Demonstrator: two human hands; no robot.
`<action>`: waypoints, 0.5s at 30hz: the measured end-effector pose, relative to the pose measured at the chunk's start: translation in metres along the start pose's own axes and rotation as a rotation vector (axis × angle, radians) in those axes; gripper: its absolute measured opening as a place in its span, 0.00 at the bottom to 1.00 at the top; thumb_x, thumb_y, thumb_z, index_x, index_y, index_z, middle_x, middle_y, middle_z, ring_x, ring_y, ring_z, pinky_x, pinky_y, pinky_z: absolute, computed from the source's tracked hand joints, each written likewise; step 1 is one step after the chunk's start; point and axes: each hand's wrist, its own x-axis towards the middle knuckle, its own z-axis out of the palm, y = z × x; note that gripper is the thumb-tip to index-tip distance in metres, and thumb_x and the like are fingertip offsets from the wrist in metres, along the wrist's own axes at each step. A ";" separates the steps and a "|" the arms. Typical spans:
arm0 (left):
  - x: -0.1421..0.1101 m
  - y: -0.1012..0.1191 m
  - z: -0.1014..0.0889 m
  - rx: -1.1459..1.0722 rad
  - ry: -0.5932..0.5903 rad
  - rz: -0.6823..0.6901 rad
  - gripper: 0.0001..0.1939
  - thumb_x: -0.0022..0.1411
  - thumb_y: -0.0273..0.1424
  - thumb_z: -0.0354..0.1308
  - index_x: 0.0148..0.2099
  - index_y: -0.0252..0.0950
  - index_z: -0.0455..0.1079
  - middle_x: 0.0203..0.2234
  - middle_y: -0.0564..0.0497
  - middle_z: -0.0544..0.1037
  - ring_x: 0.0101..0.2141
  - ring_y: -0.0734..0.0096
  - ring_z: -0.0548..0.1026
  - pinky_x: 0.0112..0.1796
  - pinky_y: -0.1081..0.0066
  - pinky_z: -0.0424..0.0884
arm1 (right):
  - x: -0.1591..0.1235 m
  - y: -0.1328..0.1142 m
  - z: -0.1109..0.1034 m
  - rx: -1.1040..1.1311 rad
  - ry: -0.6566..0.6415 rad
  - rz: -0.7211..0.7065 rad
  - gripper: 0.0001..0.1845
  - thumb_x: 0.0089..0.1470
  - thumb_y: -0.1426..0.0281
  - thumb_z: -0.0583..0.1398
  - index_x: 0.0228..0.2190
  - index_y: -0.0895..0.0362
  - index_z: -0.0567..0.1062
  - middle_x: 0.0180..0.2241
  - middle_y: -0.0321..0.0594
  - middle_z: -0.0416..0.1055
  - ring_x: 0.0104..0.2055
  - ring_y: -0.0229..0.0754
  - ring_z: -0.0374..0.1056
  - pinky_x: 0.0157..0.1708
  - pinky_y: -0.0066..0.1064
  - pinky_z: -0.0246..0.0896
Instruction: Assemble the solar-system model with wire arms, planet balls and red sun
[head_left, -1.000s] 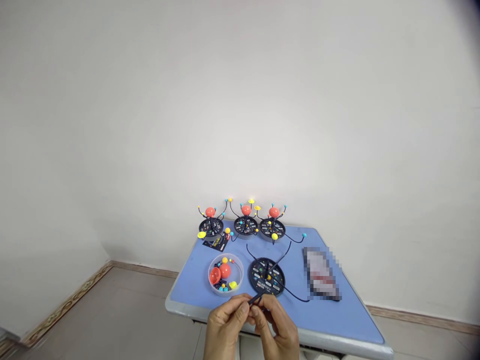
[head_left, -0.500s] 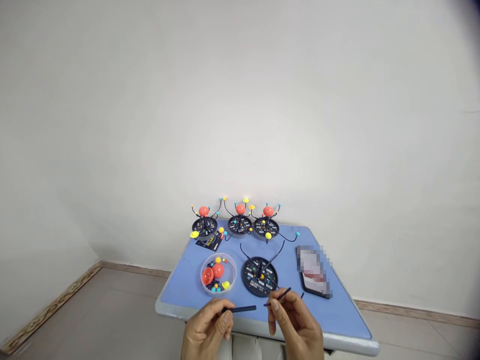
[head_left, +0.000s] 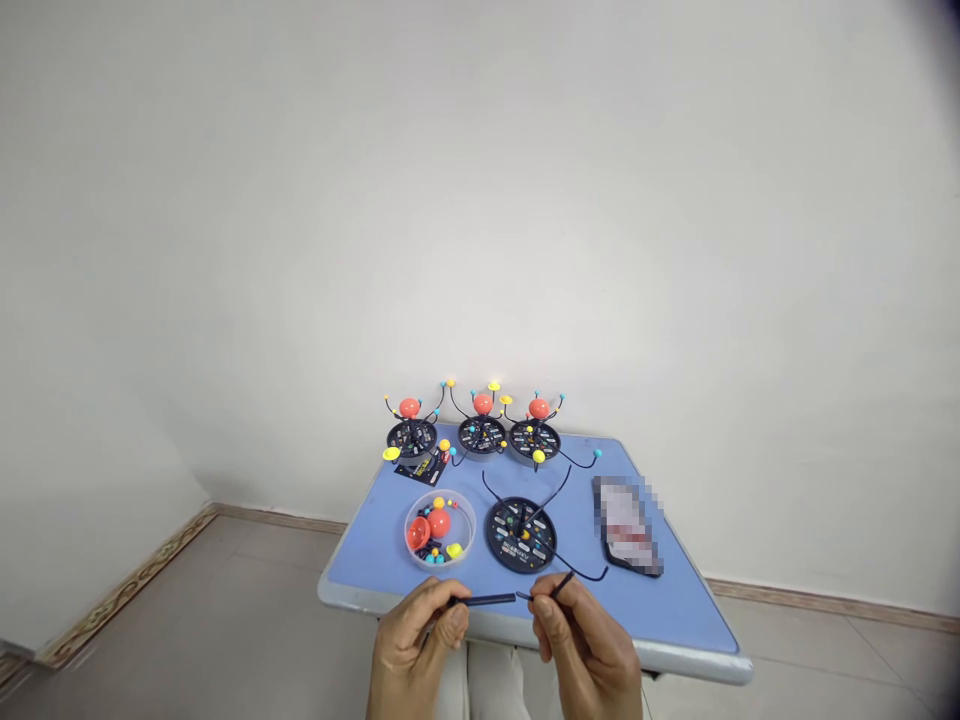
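Between the fingertips of my left hand is a straight black plastic tube, its free end pointing right. My right hand pinches a thin black rod, whose tip points left at the tube's end; a slight gap seems to lie between them. Just beyond my hands sits a round black base printed with planets, with a central post and several curved black arms. Left of it, a clear round tub holds red half-shells, small coloured balls and black pieces.
Three finished-looking planet models with red balls line the back of the blue table, against the wall. A black printed card lies by the left one. At the right lies a phone, its screen blurred.
The rod in my right hand has turned so its tip lines up with the tube, and my hands have come slightly closer together. The camera view has shifted a little.
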 end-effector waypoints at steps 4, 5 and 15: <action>0.002 0.003 -0.003 0.131 0.016 0.139 0.09 0.60 0.38 0.63 0.36 0.39 0.80 0.24 0.51 0.77 0.24 0.71 0.73 0.29 0.75 0.72 | -0.002 0.003 0.000 -0.024 -0.010 -0.002 0.14 0.61 0.60 0.57 0.27 0.53 0.73 0.22 0.34 0.63 0.22 0.37 0.58 0.24 0.29 0.53; 0.003 0.004 -0.004 0.160 0.001 0.188 0.08 0.60 0.36 0.63 0.36 0.39 0.80 0.24 0.51 0.78 0.25 0.70 0.74 0.29 0.75 0.73 | -0.002 0.004 -0.001 -0.026 -0.015 0.005 0.14 0.61 0.60 0.57 0.27 0.53 0.73 0.22 0.34 0.62 0.22 0.38 0.57 0.24 0.29 0.53; 0.005 0.009 -0.002 0.230 -0.017 0.364 0.05 0.61 0.29 0.62 0.38 0.39 0.80 0.24 0.52 0.79 0.23 0.74 0.76 0.28 0.80 0.73 | -0.004 0.013 -0.002 -0.052 -0.045 0.010 0.14 0.63 0.60 0.55 0.27 0.52 0.71 0.22 0.33 0.61 0.22 0.38 0.56 0.25 0.30 0.52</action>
